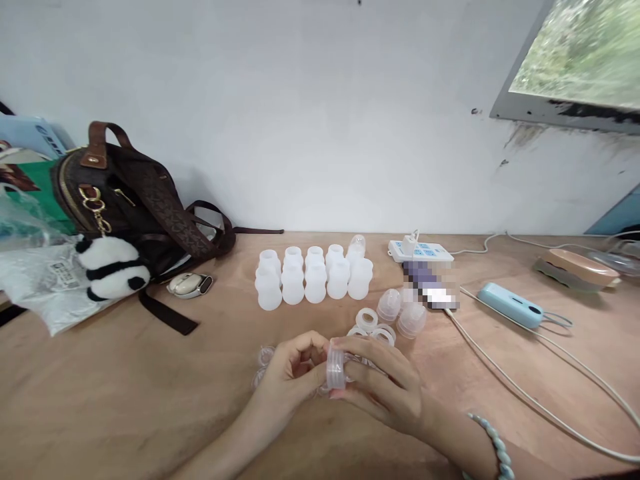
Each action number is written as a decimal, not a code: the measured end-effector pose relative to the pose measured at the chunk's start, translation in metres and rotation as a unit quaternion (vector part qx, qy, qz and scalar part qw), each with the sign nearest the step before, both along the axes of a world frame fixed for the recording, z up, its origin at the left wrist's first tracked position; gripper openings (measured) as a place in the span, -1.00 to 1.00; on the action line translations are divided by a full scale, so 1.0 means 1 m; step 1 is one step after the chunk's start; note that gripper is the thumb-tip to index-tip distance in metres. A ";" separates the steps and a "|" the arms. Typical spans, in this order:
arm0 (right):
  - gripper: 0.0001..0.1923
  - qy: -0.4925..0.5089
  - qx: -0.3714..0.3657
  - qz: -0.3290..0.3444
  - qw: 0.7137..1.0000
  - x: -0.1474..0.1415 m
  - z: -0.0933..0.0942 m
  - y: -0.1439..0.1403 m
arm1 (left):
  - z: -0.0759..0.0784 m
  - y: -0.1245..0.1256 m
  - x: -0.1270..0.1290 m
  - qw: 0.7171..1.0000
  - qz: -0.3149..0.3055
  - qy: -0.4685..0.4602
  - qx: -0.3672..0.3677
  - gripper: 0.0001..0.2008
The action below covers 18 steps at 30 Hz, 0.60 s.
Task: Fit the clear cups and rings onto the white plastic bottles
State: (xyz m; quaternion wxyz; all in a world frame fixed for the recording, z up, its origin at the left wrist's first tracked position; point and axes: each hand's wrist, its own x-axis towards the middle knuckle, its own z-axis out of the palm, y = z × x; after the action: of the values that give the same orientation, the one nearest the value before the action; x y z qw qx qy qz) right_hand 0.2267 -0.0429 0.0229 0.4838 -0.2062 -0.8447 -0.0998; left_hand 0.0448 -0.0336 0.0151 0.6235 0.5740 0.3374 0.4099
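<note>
- Both hands, left hand [290,373] and right hand [385,390], grip clamped on a clear plastic ring [336,365]; fingers hide parts beneath.
- White bottles [313,277] stand in rows behind on the table [125,393], loose rings [373,327] between.

- Clear ribbed ring [336,365]: I see only its outer side; fingers of both hands cover the rest.
- Clear pieces [261,365], at nine o'clock of my left hand [290,377]: partly hidden, too faint to identify.
- Pixel-blurred item [430,285], at one o'clock of the hands: unreadable.
- Green box [30,180], far left: cut off by the edge.
</note>
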 end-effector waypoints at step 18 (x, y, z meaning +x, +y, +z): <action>-0.83 -0.020 -0.012 0.025 0.999 0.004 -0.001 0.001 | 0.012 -0.002 -0.004 0.997 -0.052 0.003 -0.061 -0.69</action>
State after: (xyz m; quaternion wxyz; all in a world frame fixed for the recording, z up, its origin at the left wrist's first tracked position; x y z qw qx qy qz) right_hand 0.2307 -0.0421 0.0219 0.4662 -0.1891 -0.8604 -0.0819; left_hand 0.0411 -0.0357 0.0267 0.6765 0.5530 0.3336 0.3540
